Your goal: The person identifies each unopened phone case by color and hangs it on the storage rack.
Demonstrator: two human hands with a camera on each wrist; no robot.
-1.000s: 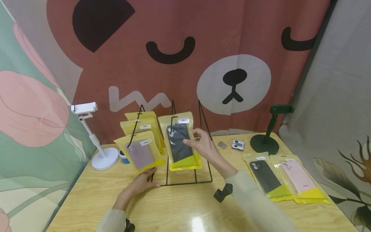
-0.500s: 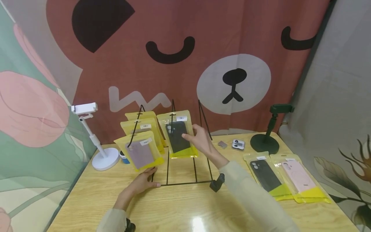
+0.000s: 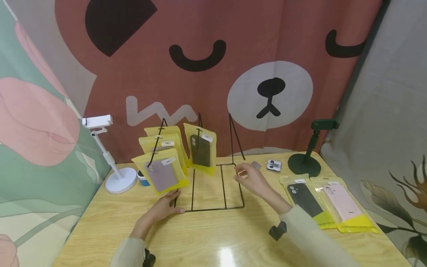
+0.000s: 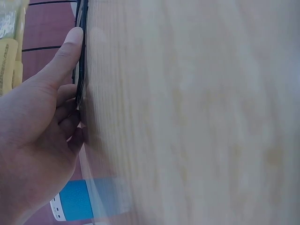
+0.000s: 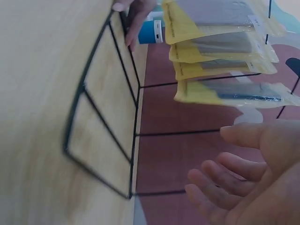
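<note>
Left hand (image 3: 163,207) grips black wire rack (image 3: 213,209) at front-left base corner; right hand (image 3: 256,181), fingers loosely bent, hovers near rack's right side. Bagged dark phone case (image 3: 205,152) hangs on middle hook (image 3: 198,136).

Bench (image 3: 200,231) is pale wood grain, with a bright glare spot (image 3: 226,256) on its near part. Behind it hangs a big reddish-brown bear drape (image 3: 253,33), eyes closed. Left of the bench there's a green cloth (image 3: 66,202) with pink flowers; right of it, a grey one with leaves lower down.
</note>
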